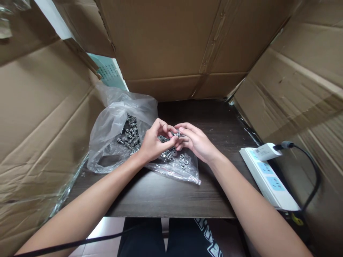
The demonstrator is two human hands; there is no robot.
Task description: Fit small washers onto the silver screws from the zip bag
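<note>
Head view: our left hand (153, 142) and right hand (198, 141) pinch a small metal fastener (177, 134) near loose hex nuts (183, 162); a slipping grip could drop it among them.

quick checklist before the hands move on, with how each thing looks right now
1. Small silver metal fastener held: ok, at the fingertips of the left hand and right hand.
2. Fastener's parts fully tightened: cannot tell, fingers partly cover it.
3. Loose silver metal nuts close by: ok, lying on clear plastic film.
4. Silver metal bolts visible at the translucent plastic bag: ok, heaped left of the hands.
5. White rectangular power strip apart from hands: ok, off to the right.
</note>
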